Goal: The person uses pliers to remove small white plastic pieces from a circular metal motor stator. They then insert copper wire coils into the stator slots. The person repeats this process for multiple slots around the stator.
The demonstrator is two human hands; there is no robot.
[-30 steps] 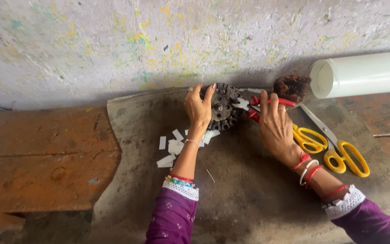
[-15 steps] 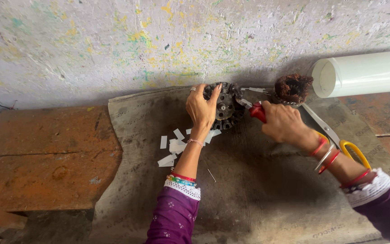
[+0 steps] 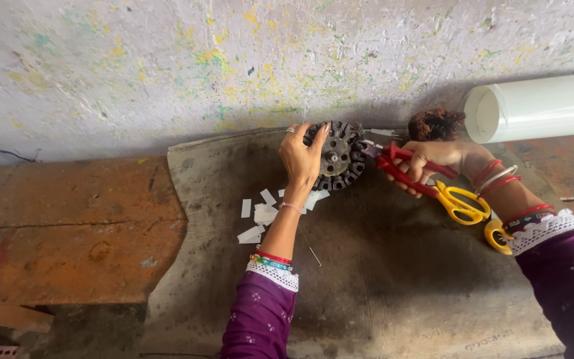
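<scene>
I see a round, dark metal wheel (image 3: 339, 155) with slots all round its rim and a small hub in the middle, stood up against the paint-flecked wall (image 3: 234, 60) at the back edge of a grey mat (image 3: 380, 286). My left hand (image 3: 302, 156) is cupped over its left side, fingers curled round the rim and gripping it. My right hand (image 3: 433, 159) is closed round the red handles of a pair of pliers (image 3: 403, 169), whose nose points at the right edge of the wheel; I cannot tell whether the nose touches it.

Yellow scissors (image 3: 463, 206) lie on the mat just under my right wrist, partly covered by it. A scatter of white paper strips (image 3: 260, 216) sits below the wheel beside my left forearm. A brown tangled clump (image 3: 436, 124) rests against the wall just above my right hand, and a white tube (image 3: 539, 106) lies on its side further right. A worn orange board (image 3: 68, 226) adjoins the mat on the left.
</scene>
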